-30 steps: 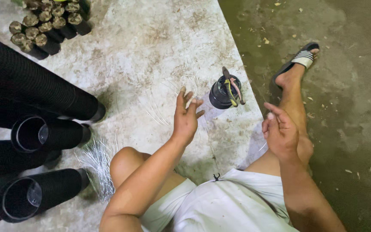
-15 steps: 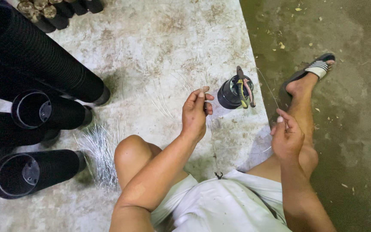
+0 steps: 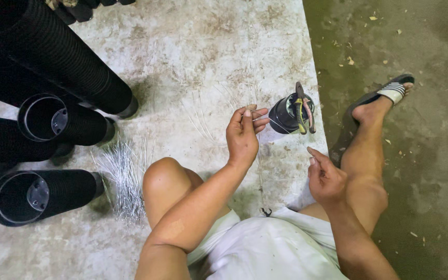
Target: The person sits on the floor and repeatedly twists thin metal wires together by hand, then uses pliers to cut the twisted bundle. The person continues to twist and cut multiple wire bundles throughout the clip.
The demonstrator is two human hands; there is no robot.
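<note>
Pinching a thin wire (image 3: pixel 261 119) between thumb and fingertips, the left hand (image 3: pixel 242 136) keeps it lifted off the slab (image 3: pixel 193 57), just short of the black pot (image 3: pixel 284 114) with pliers (image 3: pixel 304 108) resting across its rim. Right hand (image 3: pixel 326 179) hovers apart, fingers loosely curled, holding nothing visible. More cut wires (image 3: pixel 123 176) lie beyond the knee, beside black tubes (image 3: pixel 47 78).

My left hand (image 3: pixel 242 136) pinches thin, shiny metal wire (image 3: pixel 261 119). Beside it sits a glossy black plastic pot (image 3: pixel 285 115); ribbed matt black plastic tubes (image 3: pixel 63 62) lie on rough, stained concrete (image 3: pixel 193 57).
</note>
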